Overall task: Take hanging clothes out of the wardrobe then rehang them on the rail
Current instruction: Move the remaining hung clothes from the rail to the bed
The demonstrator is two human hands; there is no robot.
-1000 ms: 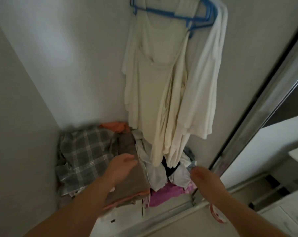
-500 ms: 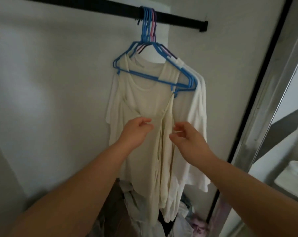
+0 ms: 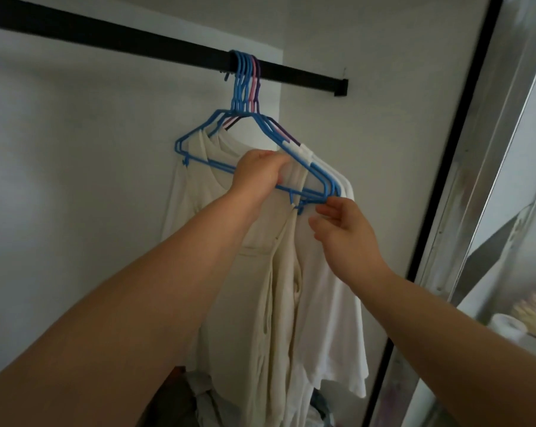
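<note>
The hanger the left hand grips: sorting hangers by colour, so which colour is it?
Blue. The hanger held by the left hand shows best in the head view.
</note>
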